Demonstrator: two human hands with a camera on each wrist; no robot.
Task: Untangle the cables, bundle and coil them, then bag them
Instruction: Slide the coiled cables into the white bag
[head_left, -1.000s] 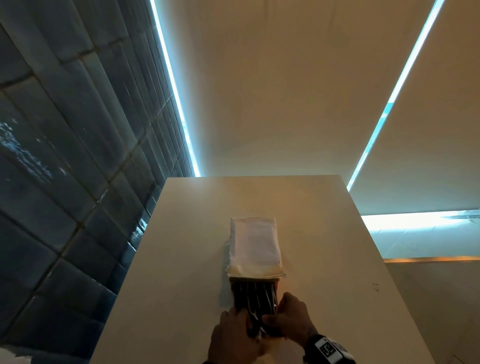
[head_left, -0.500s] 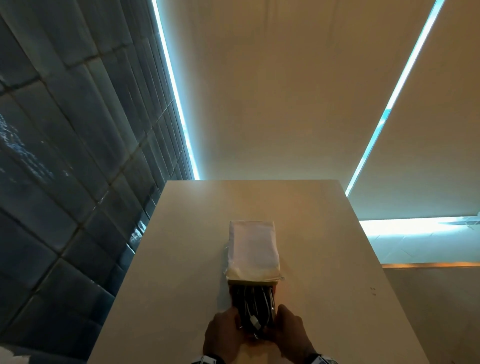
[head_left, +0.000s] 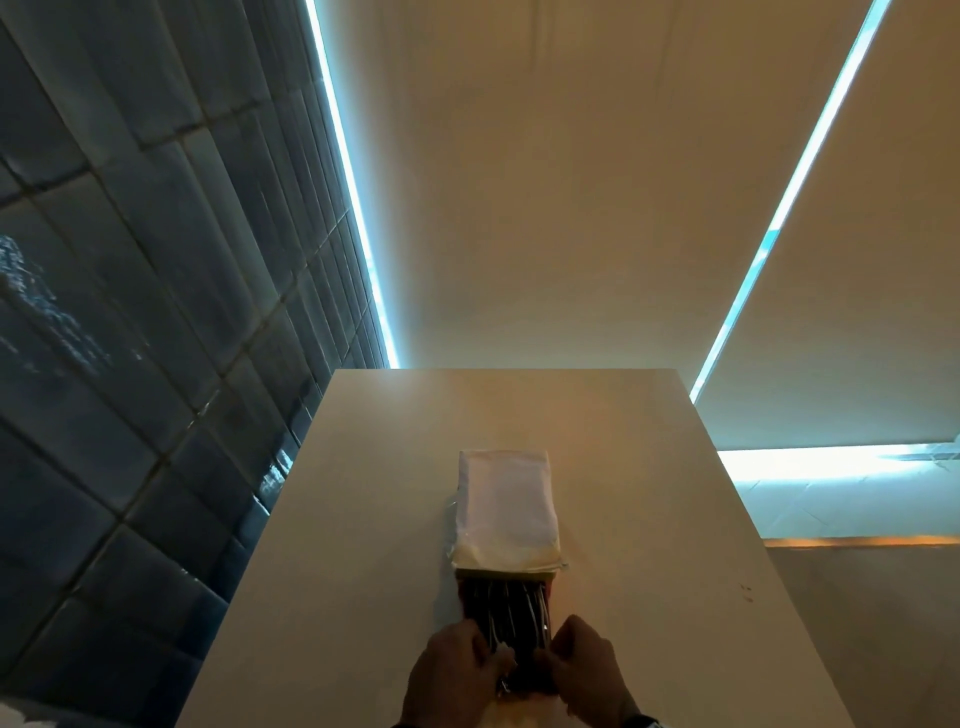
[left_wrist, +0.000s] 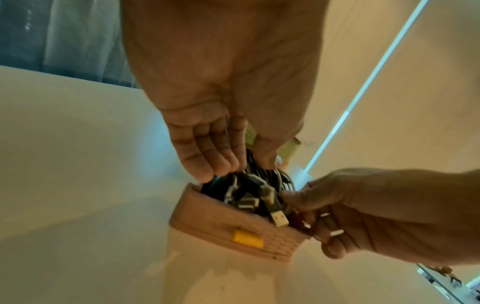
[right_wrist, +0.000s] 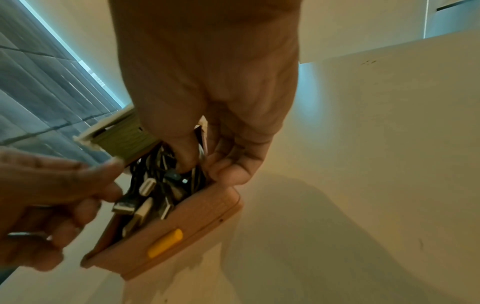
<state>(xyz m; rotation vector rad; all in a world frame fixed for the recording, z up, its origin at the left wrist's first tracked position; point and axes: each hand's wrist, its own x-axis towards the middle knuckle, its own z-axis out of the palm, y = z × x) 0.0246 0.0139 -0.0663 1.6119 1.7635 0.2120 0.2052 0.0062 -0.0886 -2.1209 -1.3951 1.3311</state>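
A bundle of black and white cables (head_left: 511, 605) with USB plugs sticks out of the mouth of a white bag (head_left: 506, 506) lying flat on the table (head_left: 353, 519). The bag's mouth has a pinkish zip strip (left_wrist: 233, 222) with a yellow slider (left_wrist: 248, 238). My left hand (left_wrist: 241, 166) grips the bundle at the mouth's left side, fingers on one side and thumb on the other. My right hand (right_wrist: 205, 170) pinches the bag's right edge, with the thumb in among the cables (right_wrist: 155, 185). In the head view, the left hand (head_left: 483, 660) and right hand (head_left: 550, 660) flank the bundle.
The pale table runs away from me, with a dark tiled wall (head_left: 130, 364) along its left side. Its right edge (head_left: 753, 519) drops off to a lit floor. Two small dark marks (head_left: 746, 592) sit on the tabletop right of the bag.
My right hand has come off the top of the bundle and now sits at its right side. Both hands have shifted slightly nearer to me. The bag has stayed in place.
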